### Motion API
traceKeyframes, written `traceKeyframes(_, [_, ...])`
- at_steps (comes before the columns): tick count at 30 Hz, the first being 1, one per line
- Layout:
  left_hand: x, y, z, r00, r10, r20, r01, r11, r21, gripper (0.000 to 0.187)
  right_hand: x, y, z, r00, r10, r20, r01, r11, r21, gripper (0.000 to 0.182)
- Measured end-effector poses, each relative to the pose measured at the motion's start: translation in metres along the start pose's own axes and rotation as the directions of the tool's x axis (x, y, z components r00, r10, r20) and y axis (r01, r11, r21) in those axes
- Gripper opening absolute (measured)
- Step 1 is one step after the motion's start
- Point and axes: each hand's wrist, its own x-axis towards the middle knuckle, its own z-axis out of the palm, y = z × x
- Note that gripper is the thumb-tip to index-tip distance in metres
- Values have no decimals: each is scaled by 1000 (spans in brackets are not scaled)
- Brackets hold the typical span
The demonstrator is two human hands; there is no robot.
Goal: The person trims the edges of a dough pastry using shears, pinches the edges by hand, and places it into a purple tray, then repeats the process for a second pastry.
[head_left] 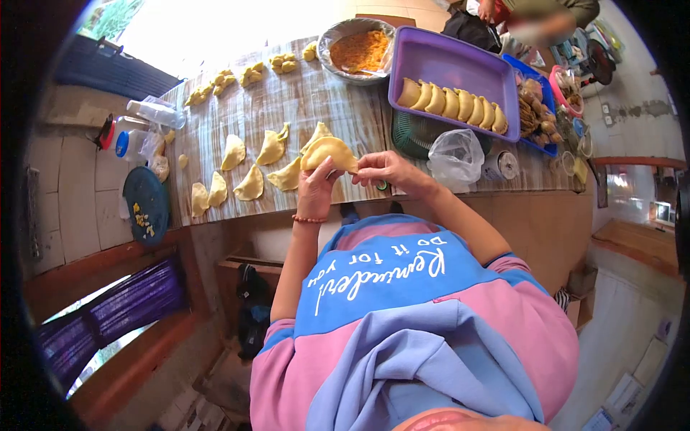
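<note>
A half-moon filled dough pastry [327,151] is held up over the near edge of the table. My left hand [317,181], with a beaded bracelet at the wrist, grips it from below, thumb and fingers closed on the dough. At the pastry's right corner, the fingertips of my right hand [390,171] are pinched together on its edge. Just behind and left of it lie other folded pastries, among them one [285,174] close to my left hand. More folded pastries [249,184] are spread over the left part of the wooden-patterned table [323,93].
A purple tray [453,61] holds a row of pastries. Beside it stands a lined bowl of orange filling [359,52]. Dough lumps [251,74] line the far edge. A plastic bag [456,158] lies right of my hands. Another person [553,18] sits at the upper right.
</note>
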Motion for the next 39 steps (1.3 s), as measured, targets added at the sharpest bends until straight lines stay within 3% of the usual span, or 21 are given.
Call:
traceKeyframes(4, [2,-3,3,1000,-20,18,20,1000,-22,22,-1,-3,2,994,8,-113,-16,997,-70,23])
traceKeyframes(6, [1,-2,8,1000,-19,14,19,1000,-7,23,10,19,-1,974,-70,-216,50,994,-95,22])
traceKeyframes(11, [-4,-1,20,997,-7,72,1,997,78,26,4,19,5,953,-116,-280,115,993,-20,18])
traceKeyframes(15, [-3,-5,30,995,-35,96,29,998,59,27,-5,13,0,962,-98,-256,114,992,47,17])
traceKeyframes(22, [2,-7,32,993,-49,105,45,998,46,25,-11,-5,-17,975,-95,-201,58,982,-180,21])
traceKeyframes(26, [2,-9,39,994,-60,96,56,997,46,24,-13,0,-17,960,-110,-258,67,983,-171,19])
traceKeyframes(31, [5,-15,33,994,-74,76,70,996,55,24,-18,-2,-26,983,-9,-184,10,1000,5,18])
traceKeyframes(37, [6,-17,35,994,-79,71,75,996,49,25,-19,-11,-27,986,-17,-168,-7,990,-139,20])
traceKeyframes(39, [5,-19,35,993,-80,88,77,996,41,26,-15,-9,-22,974,-60,-220,38,994,-102,19])
